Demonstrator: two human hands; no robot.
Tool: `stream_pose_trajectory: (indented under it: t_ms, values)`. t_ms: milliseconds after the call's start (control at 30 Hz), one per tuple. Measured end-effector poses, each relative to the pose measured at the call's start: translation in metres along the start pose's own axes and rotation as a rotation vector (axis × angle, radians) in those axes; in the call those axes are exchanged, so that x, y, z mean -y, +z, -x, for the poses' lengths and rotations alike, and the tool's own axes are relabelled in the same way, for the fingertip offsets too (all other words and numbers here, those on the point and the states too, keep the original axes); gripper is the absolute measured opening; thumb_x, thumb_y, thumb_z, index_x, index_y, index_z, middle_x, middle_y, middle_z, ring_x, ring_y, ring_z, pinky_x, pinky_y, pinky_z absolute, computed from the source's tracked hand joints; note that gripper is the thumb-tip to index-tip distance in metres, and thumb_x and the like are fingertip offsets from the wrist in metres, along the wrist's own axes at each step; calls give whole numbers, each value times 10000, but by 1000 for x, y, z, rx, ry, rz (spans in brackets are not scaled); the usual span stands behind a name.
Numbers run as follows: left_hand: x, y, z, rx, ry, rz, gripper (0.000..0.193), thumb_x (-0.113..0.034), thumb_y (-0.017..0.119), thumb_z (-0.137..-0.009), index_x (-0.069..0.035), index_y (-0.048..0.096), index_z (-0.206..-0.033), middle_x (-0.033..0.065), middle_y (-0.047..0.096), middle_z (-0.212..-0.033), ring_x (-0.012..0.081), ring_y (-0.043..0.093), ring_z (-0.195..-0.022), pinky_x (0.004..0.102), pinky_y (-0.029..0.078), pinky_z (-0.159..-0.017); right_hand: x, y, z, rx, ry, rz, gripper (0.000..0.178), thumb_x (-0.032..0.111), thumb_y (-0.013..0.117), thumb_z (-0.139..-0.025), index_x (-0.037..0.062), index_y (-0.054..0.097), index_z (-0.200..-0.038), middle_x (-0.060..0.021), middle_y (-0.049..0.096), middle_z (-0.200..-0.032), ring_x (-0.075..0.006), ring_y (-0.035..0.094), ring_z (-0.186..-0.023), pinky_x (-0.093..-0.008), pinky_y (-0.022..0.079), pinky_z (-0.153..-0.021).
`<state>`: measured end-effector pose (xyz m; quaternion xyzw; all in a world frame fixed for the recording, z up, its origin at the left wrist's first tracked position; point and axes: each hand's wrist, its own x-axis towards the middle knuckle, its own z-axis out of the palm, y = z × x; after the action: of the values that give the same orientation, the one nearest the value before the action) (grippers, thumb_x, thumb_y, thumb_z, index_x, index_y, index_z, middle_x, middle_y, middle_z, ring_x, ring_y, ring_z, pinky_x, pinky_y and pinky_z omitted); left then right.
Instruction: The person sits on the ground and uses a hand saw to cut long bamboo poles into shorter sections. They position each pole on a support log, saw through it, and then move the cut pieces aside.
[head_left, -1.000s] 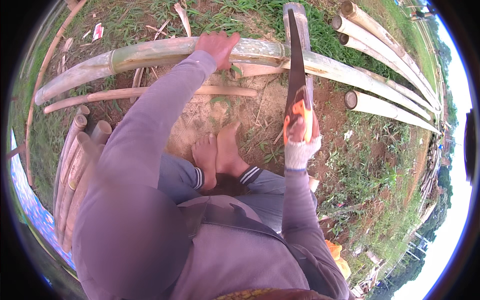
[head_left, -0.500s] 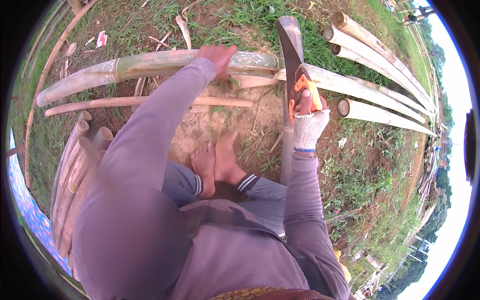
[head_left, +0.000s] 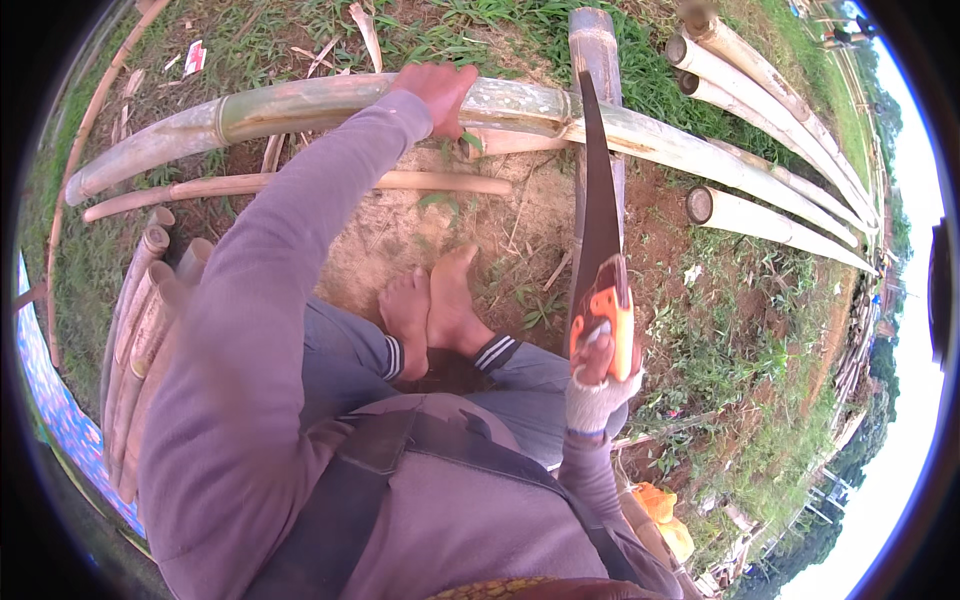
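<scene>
A thick bamboo pole (head_left: 300,108) lies crosswise in front of me, over another pole (head_left: 597,62) that runs away from me. My left hand (head_left: 437,92), bare, is wrapped over the top of the crosswise bamboo, left of a node. In my right hand (head_left: 603,375), which wears a white knit glove with bare fingertips, I grip the orange and dark handle of a handsaw (head_left: 602,190). Its long dark blade points away from me, and the tip end overlaps the crosswise bamboo near where the two poles cross. Whether the teeth touch the bamboo, I cannot tell.
My bare feet (head_left: 430,305) rest on bare soil behind the bamboo. A thinner pole (head_left: 330,183) lies between. Several bamboo poles (head_left: 775,222) lie at the right, more cut pieces (head_left: 150,300) at the left. An orange bag (head_left: 662,515) sits near my right side.
My right hand has drawn the handsaw back toward my body, so the blade's tip end now lies at the bamboo. The left hand keeps its hold on the pole.
</scene>
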<state>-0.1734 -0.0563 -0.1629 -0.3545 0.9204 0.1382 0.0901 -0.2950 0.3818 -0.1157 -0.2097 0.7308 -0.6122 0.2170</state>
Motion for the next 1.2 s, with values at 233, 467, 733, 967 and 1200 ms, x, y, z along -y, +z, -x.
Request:
stream_pose_trajectory:
  t_ms: [233, 467, 733, 967, 1200]
  values:
    - [-3, -7, -7, 25, -9, -12, 765, -448, 947, -794, -85, 575, -1356, 179, 733, -1178, 393, 759, -1078, 508, 613, -952, 53, 132, -179, 62, -219, 91, 276, 186, 802, -1036, -29, 711, -1184, -81, 747, -919, -133, 669, -756, -316, 566, -639]
    - [7, -7, -2, 18, -29, 26, 741, -441, 947, -790, -90, 576, -1327, 186, 732, -1200, 404, 756, -1095, 523, 608, -948, -74, -45, 6, 61, -146, 337, 332, 176, 754, -1048, 6, 588, -1279, -183, 714, -1146, -208, 711, -823, -354, 597, -658]
    - [-9, 1, -7, -7, -6, -13, 745, -433, 946, -800, -92, 572, -1346, 190, 730, -1213, 401, 741, -1136, 520, 606, -965, 24, 104, -162, 37, -196, 153, 286, 232, 779, -1060, -36, 713, -1136, -74, 726, -923, -137, 662, -785, -295, 577, -685]
    - [-1, -7, 4, -22, -15, -13, 685, -438, 960, -810, -86, 608, -1280, 143, 782, -1116, 369, 777, -1080, 506, 628, -924, -29, 31, -58, -8, -157, 149, 271, 262, 729, -1077, 0, 666, -1044, -88, 681, -809, -150, 660, -692, -341, 536, -585]
    - [-4, -2, -1, -9, -26, -17, 713, -423, 942, -805, -96, 583, -1326, 182, 737, -1162, 404, 751, -1101, 521, 604, -952, -37, 23, -42, -8, -62, 22, 413, 310, 775, -1029, -41, 591, -1143, -176, 710, -935, -202, 726, -749, -338, 662, -692]
